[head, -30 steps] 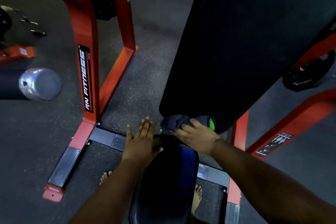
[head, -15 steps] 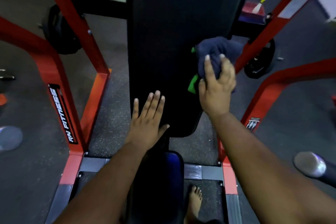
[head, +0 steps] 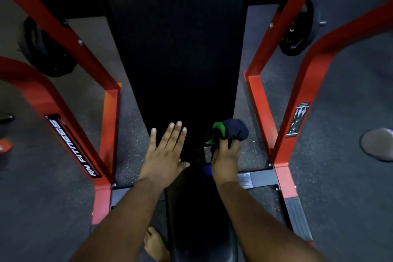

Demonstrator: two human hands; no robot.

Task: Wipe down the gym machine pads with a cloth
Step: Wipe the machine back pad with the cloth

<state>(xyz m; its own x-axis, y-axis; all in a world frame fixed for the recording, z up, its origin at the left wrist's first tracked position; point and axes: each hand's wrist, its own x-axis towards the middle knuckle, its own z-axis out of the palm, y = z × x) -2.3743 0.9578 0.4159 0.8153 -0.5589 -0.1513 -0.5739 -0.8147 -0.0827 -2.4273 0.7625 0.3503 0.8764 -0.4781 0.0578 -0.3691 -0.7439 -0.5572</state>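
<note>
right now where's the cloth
In the head view the cloth is bunched in the right hand, at the lower right corner of the back pad.

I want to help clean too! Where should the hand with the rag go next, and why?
Probably slide the right hand up along the long black back pad. It grips the bunched blue and green cloth at the pad's lower right corner, and the rest of the pad stretches away above it. The left hand lies flat on the lower end, bracing it.
</note>
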